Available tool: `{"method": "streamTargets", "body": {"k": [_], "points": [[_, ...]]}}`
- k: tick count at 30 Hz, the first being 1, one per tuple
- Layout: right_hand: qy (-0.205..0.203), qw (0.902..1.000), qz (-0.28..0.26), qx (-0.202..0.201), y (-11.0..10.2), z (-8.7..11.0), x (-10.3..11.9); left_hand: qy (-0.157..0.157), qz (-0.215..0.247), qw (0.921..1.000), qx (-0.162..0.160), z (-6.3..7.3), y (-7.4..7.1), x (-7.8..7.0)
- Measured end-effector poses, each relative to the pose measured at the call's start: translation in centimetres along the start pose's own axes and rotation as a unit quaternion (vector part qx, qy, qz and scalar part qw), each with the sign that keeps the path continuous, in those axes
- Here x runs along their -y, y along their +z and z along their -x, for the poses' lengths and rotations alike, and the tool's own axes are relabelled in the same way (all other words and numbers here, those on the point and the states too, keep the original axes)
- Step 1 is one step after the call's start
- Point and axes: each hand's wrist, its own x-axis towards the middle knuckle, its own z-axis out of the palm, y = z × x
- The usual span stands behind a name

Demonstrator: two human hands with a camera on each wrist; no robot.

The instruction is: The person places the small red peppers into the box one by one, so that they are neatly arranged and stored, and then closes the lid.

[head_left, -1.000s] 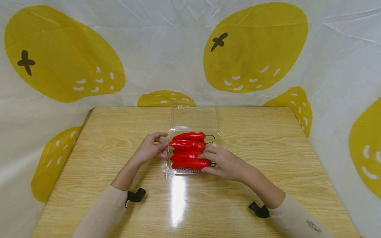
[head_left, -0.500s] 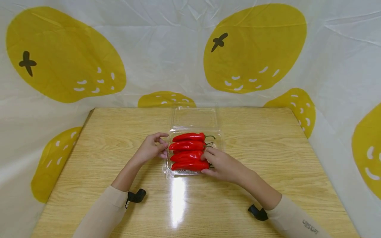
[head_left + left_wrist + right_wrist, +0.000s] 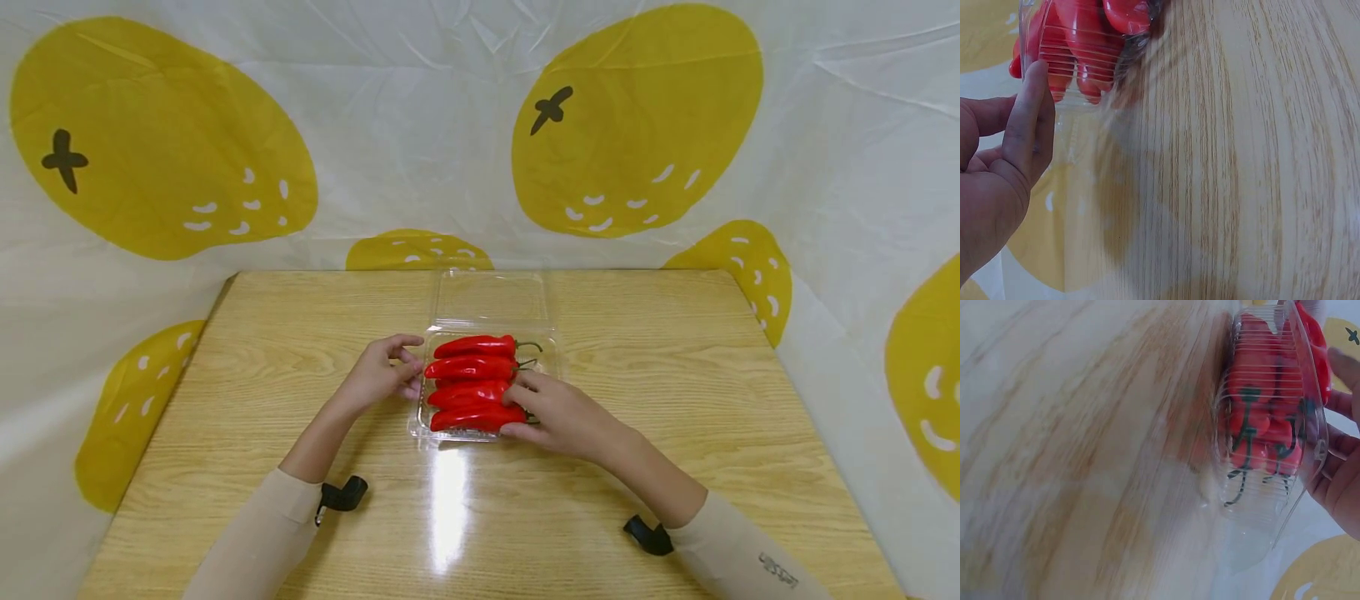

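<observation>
A clear plastic clamshell box (image 3: 414, 433) lies near the table's middle, its lid (image 3: 491, 296) swung back. Several red peppers (image 3: 472, 367) fill it in the head view, stems to the right, the upper ones showing above the rim. My right hand (image 3: 558, 414) is at the stem end of the nearest pepper (image 3: 476, 418), with fingers over it and thumb on its near side. On the box's left, my left hand (image 3: 382, 371) has its fingers loosely extended; a fingertip (image 3: 1037, 70) touches the ribbed wall in the left wrist view.
The wooden table (image 3: 652, 333) runs back to a white cloth (image 3: 420, 108) printed with large yellow fruit, which also hangs at both sides. Black wrist-worn pieces (image 3: 344, 493) stick out from each beige sleeve (image 3: 251, 533).
My right hand's fingers have curled in more at the stem end and shifted slightly left. The nearest pepper has moved a little left. My left hand keeps its place.
</observation>
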Motion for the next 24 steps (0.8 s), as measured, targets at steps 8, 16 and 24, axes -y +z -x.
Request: {"method": "streamTargets", "body": {"k": [8,16,24], "points": [[0.033,0.9989,0.026,0.020,-0.3,-0.5,0.8,0.000,-0.005,1.0000,-0.001,0.1,0.0,-0.1],[0.056,0.9973,0.018,0.045,-0.9,-1.0,1.3,-0.006,-0.005,1.0000,-0.001,0.2,-0.1,-0.3],[0.077,0.9956,-0.006,0.053,-1.0,-1.1,1.1,-0.005,-0.004,1.0000,0.000,0.3,0.0,-0.6]]}}
